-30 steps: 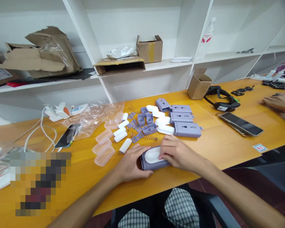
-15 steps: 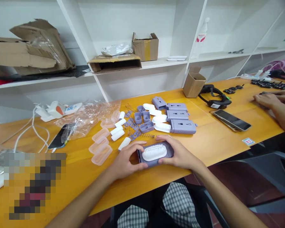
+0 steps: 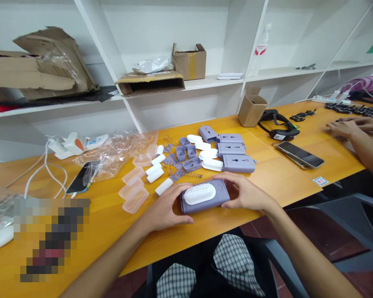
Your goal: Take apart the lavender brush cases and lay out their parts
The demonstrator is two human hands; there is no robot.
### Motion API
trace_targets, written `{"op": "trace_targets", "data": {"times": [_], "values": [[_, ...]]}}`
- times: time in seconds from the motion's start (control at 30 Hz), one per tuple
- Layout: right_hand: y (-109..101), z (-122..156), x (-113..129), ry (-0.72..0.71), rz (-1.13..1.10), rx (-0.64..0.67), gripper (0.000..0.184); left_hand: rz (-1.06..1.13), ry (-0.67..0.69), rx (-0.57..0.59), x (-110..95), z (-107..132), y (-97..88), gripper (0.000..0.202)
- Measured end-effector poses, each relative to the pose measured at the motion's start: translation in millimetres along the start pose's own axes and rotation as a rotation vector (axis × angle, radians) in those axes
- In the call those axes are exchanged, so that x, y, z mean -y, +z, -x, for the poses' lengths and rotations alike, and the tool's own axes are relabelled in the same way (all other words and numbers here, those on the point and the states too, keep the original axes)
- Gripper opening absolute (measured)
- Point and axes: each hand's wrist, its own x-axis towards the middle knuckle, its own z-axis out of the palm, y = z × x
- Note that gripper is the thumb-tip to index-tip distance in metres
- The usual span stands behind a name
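Note:
My left hand [image 3: 166,205] and my right hand [image 3: 244,191] hold a lavender plastic housing [image 3: 216,203] from either end, just above the table's near edge. A white bristled brush insert [image 3: 199,193] sits in its top, with bristles facing up. Beyond my hands lie several lavender housings [image 3: 238,163], several white oval pieces [image 3: 211,164], small lavender cups [image 3: 180,153] and tiny metal springs [image 3: 193,175]. A white cylinder [image 3: 163,186] lies closest to my left hand, beside translucent peach trays [image 3: 135,200].
An orange wooden table [image 3: 276,182] holds phones [image 3: 300,154], a headset [image 3: 278,126], a plastic bag [image 3: 118,157] and white cables [image 3: 46,178]. A co-worker's hands [image 3: 345,128] work at the far right. White shelves with cardboard boxes [image 3: 189,62] stand behind.
The housing has turned slightly in my hands, and its bristled top now angles up and to the left. My right hand has shifted to its far end.

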Motion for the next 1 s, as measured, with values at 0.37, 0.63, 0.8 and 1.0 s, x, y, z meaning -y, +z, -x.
{"op": "trace_targets", "data": {"times": [0.37,0.63,0.8,1.0], "values": [[21.6,-9.9,-10.1,0.273,-0.648,-0.104,0.059,0.259,0.036,-0.152,-1.2,2.7,-1.4,0.056],[17.8,-10.2,-9.3,0.308,-0.937,-0.109,0.056,0.776,-0.115,-0.085,8.6,-1.2,-4.3,0.051],[17.7,-11.0,-5.7,0.31,-1.005,-0.109,0.062,0.9,-0.195,-0.201,11.9,-4.1,3.8,0.063],[19.1,-12.5,-8.0,0.309,-1.022,-0.171,0.053,0.674,-0.265,-0.457,12.9,-7.6,9.3,0.038]]}}
